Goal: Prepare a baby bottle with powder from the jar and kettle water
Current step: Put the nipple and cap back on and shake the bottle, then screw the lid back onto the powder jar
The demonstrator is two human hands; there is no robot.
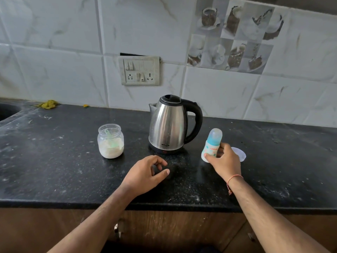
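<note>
Blue-capped bottle, steel/blk kettle, speckled blk counter

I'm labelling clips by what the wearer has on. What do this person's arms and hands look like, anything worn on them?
Both forearms are bare, with no sleeves in view. The right hand has a thin orange-red thread tied round its wrist, a loose end hanging down. The left hand and its wrist carry nothing. No rings, watch or gloves show on either.

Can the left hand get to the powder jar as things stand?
Probably yes: the left hand hovers empty over the counter, and the open jar stands up and to its left, with only bare counter between; the kettle stands aside.
</note>
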